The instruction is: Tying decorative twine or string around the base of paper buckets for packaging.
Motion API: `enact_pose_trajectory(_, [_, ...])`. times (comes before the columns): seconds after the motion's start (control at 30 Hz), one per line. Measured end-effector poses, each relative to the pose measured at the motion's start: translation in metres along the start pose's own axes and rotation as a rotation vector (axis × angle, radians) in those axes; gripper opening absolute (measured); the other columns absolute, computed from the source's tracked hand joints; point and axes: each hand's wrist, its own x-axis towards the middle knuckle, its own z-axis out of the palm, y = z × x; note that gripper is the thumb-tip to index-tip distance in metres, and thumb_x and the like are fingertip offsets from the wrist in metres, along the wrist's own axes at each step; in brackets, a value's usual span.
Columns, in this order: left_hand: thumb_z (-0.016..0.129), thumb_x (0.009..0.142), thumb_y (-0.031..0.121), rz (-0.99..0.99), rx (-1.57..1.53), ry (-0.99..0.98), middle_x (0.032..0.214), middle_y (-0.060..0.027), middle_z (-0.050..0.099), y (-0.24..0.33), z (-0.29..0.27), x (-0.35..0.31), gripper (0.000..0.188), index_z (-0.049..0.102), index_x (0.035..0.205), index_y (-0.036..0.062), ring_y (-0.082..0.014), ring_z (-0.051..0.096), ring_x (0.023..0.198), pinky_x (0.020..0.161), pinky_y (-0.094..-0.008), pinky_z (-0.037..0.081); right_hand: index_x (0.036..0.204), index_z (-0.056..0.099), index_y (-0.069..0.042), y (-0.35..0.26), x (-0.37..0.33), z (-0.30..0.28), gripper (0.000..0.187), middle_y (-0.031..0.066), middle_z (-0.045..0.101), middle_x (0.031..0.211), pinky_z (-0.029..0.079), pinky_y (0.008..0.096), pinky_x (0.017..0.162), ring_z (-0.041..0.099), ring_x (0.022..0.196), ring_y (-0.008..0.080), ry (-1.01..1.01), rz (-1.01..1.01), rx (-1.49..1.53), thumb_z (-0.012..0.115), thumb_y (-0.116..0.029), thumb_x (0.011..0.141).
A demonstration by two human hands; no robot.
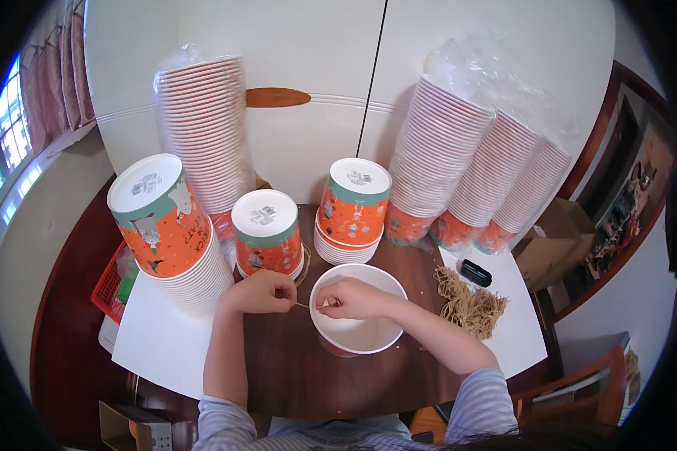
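Observation:
An upright paper bucket (359,331), white inside and orange outside, stands on the dark wooden table (293,368) in front of me. My left hand (259,292) and my right hand (350,298) meet at its left rim, each pinching an end of a thin tan string (301,304) stretched between them. A pile of the same tan strings (470,304) lies to the right of the bucket.
Upside-down stacks of orange buckets (171,225) (267,233) (352,210) stand behind the hands. Tall plastic-wrapped stacks (203,128) (474,165) lean at the back. A small black object (475,272) lies on white paper (158,331); a red basket (109,286) is at left.

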Motion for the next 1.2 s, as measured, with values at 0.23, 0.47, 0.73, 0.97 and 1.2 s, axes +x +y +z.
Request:
enact_pose_trajectory(0.23, [0.049, 0.077, 0.002, 0.32, -0.705, 0.009, 0.087, -0.013, 0.063, 0.004, 0.008, 0.001, 0.003, 0.046, 0.075, 0.0031, -0.0205, 0.059, 0.088, 0.077, -0.0303, 0.046, 0.088, 0.059, -0.005, -0.004, -0.014, -0.015, 0.018, 0.0084, 0.059, 0.072, 0.045, 0.0329, 0.057, 0.058, 0.06, 0.0195, -0.093, 0.14, 0.12, 0.058, -0.02, 0.077])
enact_pose_trajectory(0.47, [0.045, 0.084, 0.006, 0.228, -1.196, -0.058, 0.066, -0.0029, 0.052, 0.012, 0.017, 0.014, 0.002, 0.045, 0.082, 0.0062, -0.0102, 0.048, 0.055, 0.051, -0.0234, 0.04, 0.108, 0.045, -0.007, -0.021, -0.049, -0.004, 0.034, 0.0067, 0.055, 0.073, 0.046, 0.0319, 0.062, 0.059, 0.071, 0.0196, 0.081, 0.119, 0.172, 0.056, -0.025, 0.081])
enact_pose_trajectory(0.73, [0.055, 0.08, 0.005, 0.02, -1.057, 0.213, 0.07, 0.0022, 0.053, 0.021, 0.026, 0.019, 0.005, 0.057, 0.085, 0.0041, -0.0009, 0.035, 0.05, 0.043, -0.0164, 0.026, 0.094, 0.055, -0.012, -0.05, -0.073, 0.016, 0.026, 0.0092, 0.058, 0.09, 0.048, 0.0408, 0.065, 0.06, 0.075, 0.0288, 0.094, 0.125, -0.352, 0.056, -0.033, 0.08])
enact_pose_trajectory(0.97, [0.055, 0.082, 0.007, 0.013, -0.73, 0.168, 0.078, 0.0002, 0.059, 0.027, 0.037, 0.024, 0.018, 0.061, 0.098, 0.0017, -0.0036, 0.047, 0.06, 0.051, -0.017, 0.038, 0.088, 0.062, -0.011, -0.025, -0.084, -0.014, 0.016, 0.0018, 0.06, 0.081, 0.047, 0.0326, 0.067, 0.059, 0.078, 0.0196, 0.109, 0.136, -0.264, 0.056, -0.022, 0.077])
enact_pose_trajectory(1.2, [0.055, 0.082, 0.009, -0.001, -0.507, 0.197, 0.077, -0.0005, 0.059, 0.027, 0.051, 0.031, 0.018, 0.06, 0.097, -0.0014, -0.0034, 0.051, 0.066, 0.057, -0.0183, 0.042, 0.084, 0.059, -0.008, -0.032, -0.058, -0.01, 0.01, 0.0068, 0.059, 0.08, 0.043, 0.0351, 0.068, 0.058, 0.078, 0.0222, 0.39, -0.083, -0.046, 0.052, -0.011, 0.077])
